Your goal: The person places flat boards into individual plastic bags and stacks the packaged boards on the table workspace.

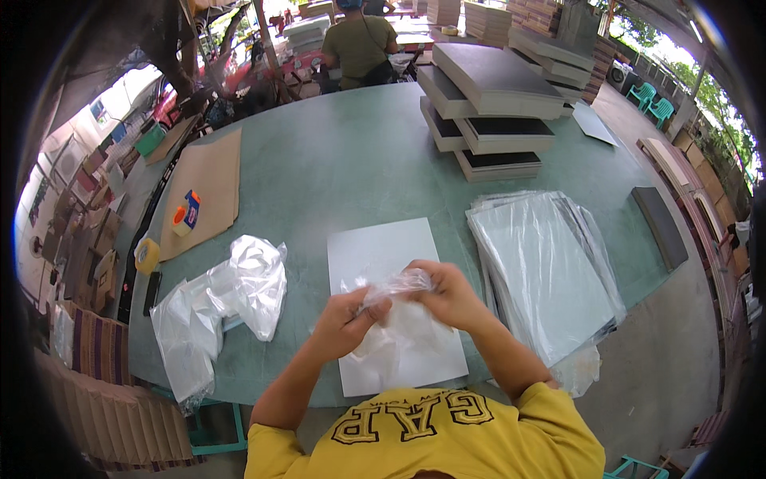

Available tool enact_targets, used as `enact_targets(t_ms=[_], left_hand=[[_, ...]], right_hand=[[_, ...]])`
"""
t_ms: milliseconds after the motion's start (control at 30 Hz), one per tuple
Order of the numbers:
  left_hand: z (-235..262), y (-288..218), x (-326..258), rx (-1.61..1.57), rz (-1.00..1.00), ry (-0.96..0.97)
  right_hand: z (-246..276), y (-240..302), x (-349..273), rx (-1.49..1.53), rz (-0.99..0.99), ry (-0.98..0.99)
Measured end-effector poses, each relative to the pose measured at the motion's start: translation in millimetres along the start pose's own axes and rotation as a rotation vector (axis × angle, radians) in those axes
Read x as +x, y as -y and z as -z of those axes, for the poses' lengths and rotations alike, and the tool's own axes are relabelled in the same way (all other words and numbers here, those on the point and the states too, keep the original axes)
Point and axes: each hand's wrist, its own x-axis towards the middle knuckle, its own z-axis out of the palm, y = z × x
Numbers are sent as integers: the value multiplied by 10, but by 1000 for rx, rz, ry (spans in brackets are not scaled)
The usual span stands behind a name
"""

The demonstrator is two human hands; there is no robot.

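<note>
Between my two hands a clear plastic bag [399,284] is bunched up at its top, and the rest of it hangs toward me. My left hand [345,321] pinches one side of the gathered plastic. On the other side my right hand [447,292] grips it, slightly blurred. Beneath them a white rectangular sheet or board [383,239] lies flat on the green table. A crumpled heap of clear plastic bags [231,295] lies left of my hands. To the right is a stack of flat white boards in clear plastic [546,263].
Thick dark-topped boxes or blocks [499,80] are piled at the far right of the green table [343,160]. Brown cardboard [207,184] at left carries an orange-and-blue bottle [186,214], with a tape roll [147,255] nearby. A grey block [660,227] lies by the right edge. Another person [359,48] sits beyond.
</note>
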Motion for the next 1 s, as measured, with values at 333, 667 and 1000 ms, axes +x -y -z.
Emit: enact_targets(t_ms=[333, 667, 1000], left_hand=[[404, -42, 58, -253, -315, 693], [167, -232, -169, 832, -121, 698], [-176, -81, -374, 1109, -488, 765]], right_hand=[[1, 434, -156, 615, 7, 607], [586, -192, -260, -1568, -324, 563], [914, -176, 2, -1937, 342, 226]])
